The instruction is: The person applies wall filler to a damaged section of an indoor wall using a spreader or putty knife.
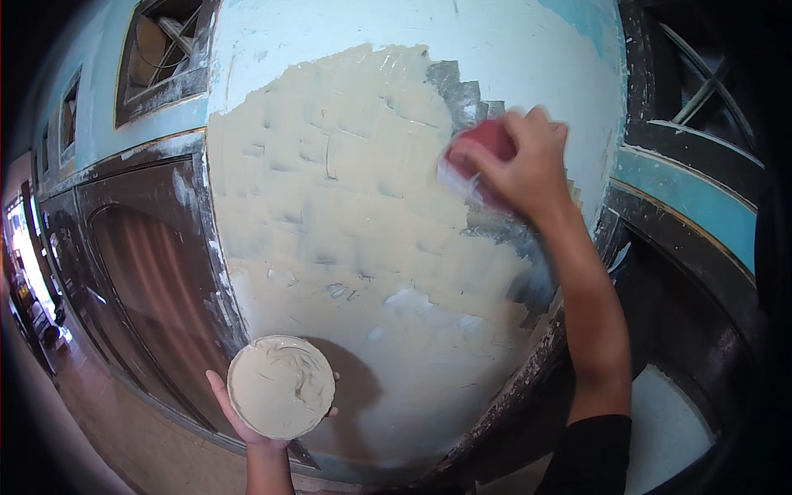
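Note:
My left hand (238, 422) supports a round tub (280, 339) from below, its fingers curled around the sides. Smooth beige putty (268, 384) fills it nearly to the rim. Up at the right, my right hand (532, 161) grips a red putty spreader (488, 142), which is blurred by motion. The spreader is against or very close to the wall, at the right edge of a broad beige putty coat (355, 165); exact contact cannot be made out. Dark grey stepped patches (516, 235) border this coat, and pale blue wall (536, 49) shows above it.
A dark wooden door (140, 272) stands at the left beneath a framed opening (161, 58). On the right are another dark frame (652, 74) and a dark recess (676, 289). Brown floor (124, 421) runs along the lower left toward a bright doorway.

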